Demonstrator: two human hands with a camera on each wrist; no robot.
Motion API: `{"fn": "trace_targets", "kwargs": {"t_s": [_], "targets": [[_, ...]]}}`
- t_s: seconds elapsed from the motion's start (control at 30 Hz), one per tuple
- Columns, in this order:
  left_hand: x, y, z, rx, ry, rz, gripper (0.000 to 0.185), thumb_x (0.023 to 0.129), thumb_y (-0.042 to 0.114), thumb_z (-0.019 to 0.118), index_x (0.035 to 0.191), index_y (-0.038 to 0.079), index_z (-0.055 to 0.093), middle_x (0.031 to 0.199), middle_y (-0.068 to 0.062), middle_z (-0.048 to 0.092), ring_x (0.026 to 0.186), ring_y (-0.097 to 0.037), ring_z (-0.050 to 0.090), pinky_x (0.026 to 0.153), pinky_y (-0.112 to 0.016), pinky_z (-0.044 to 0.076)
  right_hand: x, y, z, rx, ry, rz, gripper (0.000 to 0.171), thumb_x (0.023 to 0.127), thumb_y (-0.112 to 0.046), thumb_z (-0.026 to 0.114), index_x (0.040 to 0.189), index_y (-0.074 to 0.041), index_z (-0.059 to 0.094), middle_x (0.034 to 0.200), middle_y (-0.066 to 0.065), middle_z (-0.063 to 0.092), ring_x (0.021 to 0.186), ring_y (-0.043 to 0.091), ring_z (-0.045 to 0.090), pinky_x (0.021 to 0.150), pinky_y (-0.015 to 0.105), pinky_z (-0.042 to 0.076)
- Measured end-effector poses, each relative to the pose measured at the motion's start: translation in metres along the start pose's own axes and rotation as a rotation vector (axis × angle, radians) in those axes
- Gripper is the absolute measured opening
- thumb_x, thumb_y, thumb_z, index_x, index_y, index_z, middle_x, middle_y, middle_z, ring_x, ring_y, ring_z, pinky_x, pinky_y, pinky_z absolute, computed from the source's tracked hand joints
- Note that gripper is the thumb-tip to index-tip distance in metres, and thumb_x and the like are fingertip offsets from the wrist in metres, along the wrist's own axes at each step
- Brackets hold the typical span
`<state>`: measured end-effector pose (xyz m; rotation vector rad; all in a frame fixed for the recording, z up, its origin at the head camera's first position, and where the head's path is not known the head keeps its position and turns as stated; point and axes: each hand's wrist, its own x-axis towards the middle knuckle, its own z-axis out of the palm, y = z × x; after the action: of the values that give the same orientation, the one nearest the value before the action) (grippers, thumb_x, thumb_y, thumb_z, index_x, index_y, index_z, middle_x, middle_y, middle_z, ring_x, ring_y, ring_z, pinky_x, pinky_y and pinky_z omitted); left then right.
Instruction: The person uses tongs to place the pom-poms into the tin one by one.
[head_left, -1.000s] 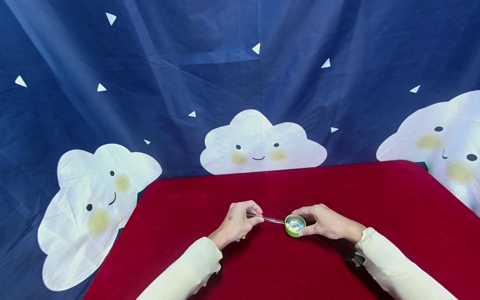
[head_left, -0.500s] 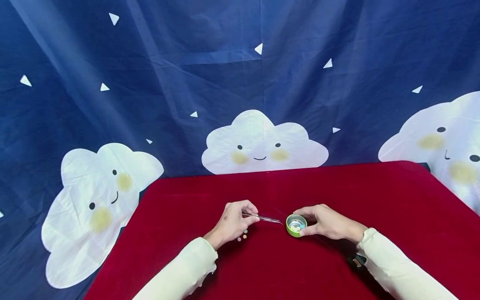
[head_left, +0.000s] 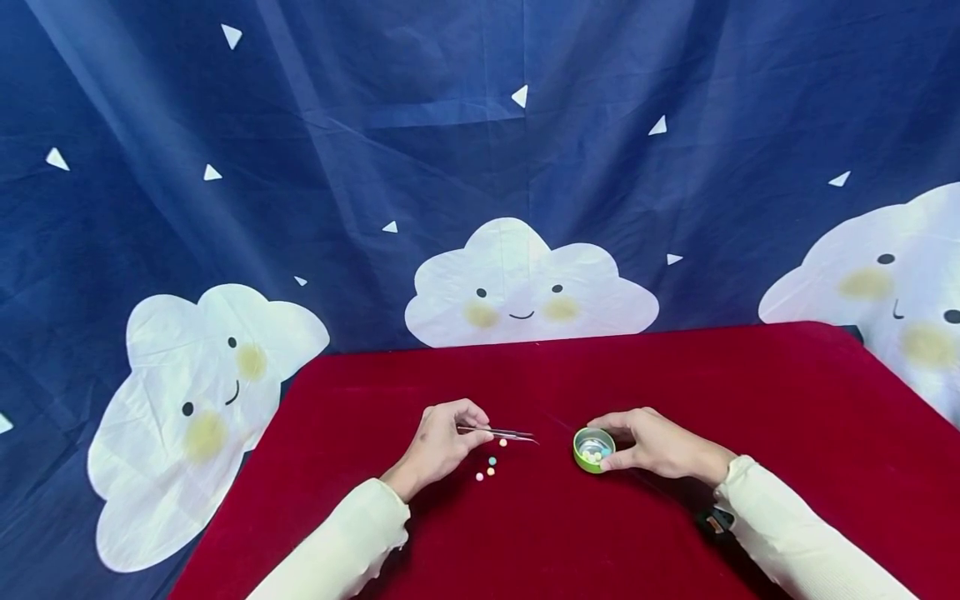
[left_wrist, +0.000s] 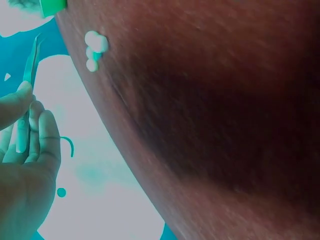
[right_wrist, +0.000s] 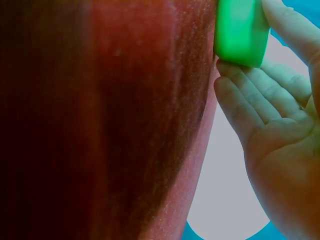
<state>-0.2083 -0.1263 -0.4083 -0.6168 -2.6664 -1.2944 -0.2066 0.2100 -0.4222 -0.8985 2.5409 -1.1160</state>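
Left hand point(head_left: 437, 446): we're watching it pinching the tweezers point(head_left: 513, 435) between thumb and fingers, the tips looking slightly parted, and we're seeing nothing between them.
Long axis: the tweezers are pointing crosswise to the right, toward the tin, their tips ending short of it.
Loose beads point(head_left: 492, 461): four are lying on the red cloth point(head_left: 675, 533), just right of the left hand, the nearer one.
Closest bead: the orange one point(head_left: 503, 442) is showing right beside the shaft; whether they're touching, we're not able to tell.
Green tin point(head_left: 587, 468): it's sitting well right of those beads, its open top showing more beads point(head_left: 592, 457) inside.
Right hand point(head_left: 656, 446): it's gripping the tin from the right.
In between: the tin's wall is ringing its opening.
Behind: a blue curtain point(head_left: 420, 175) is hanging.
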Motion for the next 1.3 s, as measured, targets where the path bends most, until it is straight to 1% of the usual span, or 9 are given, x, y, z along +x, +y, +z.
{"fn": "trace_targets", "kwargs": {"t_s": [0.17,0.37,0.67,1.03,1.2,1.3], "targets": [[-0.003,-0.005,-0.008,-0.006,0.029,-0.015,0.019,0.076,0.003,0.085,0.084,0.013,0.071,0.077,0.008,0.071,0.074,-0.006,0.066,0.070,-0.023,0.052,0.000,0.000,-0.001,0.001,-0.006,0.006,0.055,0.085,-0.026,0.081,0.130,-0.001,0.062,0.119,0.003,0.068,0.107,0.021,0.065,0.090,0.037,0.053],[-0.006,-0.010,-0.017,-0.011,0.050,-0.040,0.020,0.076,0.002,0.085,0.084,0.013,0.071,0.077,0.008,0.070,0.074,-0.006,0.066,0.071,-0.023,0.052,0.000,0.001,0.000,-0.018,0.003,-0.003,0.054,0.085,-0.026,0.081,0.129,-0.002,0.063,0.118,0.002,0.069,0.106,0.020,0.066,0.089,0.034,0.053],[-0.009,-0.015,-0.023,0.027,0.101,-0.044,0.021,0.074,0.003,0.087,0.083,0.014,0.071,0.074,0.009,0.070,0.067,-0.005,0.062,0.067,-0.023,0.052,0.000,0.001,-0.001,-0.021,0.004,-0.001,0.053,0.085,-0.026,0.081,0.129,-0.002,0.064,0.118,0.002,0.069,0.106,0.020,0.066,0.090,0.034,0.053],[-0.008,-0.021,-0.024,0.043,0.106,-0.057,0.020,0.074,0.003,0.087,0.082,0.013,0.071,0.074,0.009,0.069,0.067,-0.006,0.062,0.067,-0.023,0.052,0.000,0.001,0.001,-0.011,0.007,0.000,0.055,0.084,-0.026,0.082,0.129,0.000,0.063,0.119,0.004,0.069,0.108,0.022,0.065,0.091,0.036,0.053],[-0.008,-0.025,-0.024,0.040,0.092,-0.086,0.021,0.074,0.002,0.087,0.082,0.013,0.071,0.074,0.009,0.069,0.070,-0.006,0.065,0.073,-0.032,0.056,0.000,0.000,0.001,-0.008,0.005,0.000,0.055,0.084,-0.025,0.082,0.129,0.001,0.063,0.119,0.005,0.069,0.108,0.022,0.066,0.091,0.035,0.053],[-0.009,-0.028,-0.025,0.049,0.089,-0.095,0.022,0.074,0.002,0.087,0.081,0.014,0.070,0.073,0.009,0.068,0.071,-0.006,0.066,0.074,-0.034,0.056,0.000,0.001,0.001,-0.011,0.006,0.000,0.055,0.084,-0.026,0.081,0.129,0.001,0.063,0.119,0.005,0.069,0.108,0.022,0.066,0.091,0.035,0.053]]}}
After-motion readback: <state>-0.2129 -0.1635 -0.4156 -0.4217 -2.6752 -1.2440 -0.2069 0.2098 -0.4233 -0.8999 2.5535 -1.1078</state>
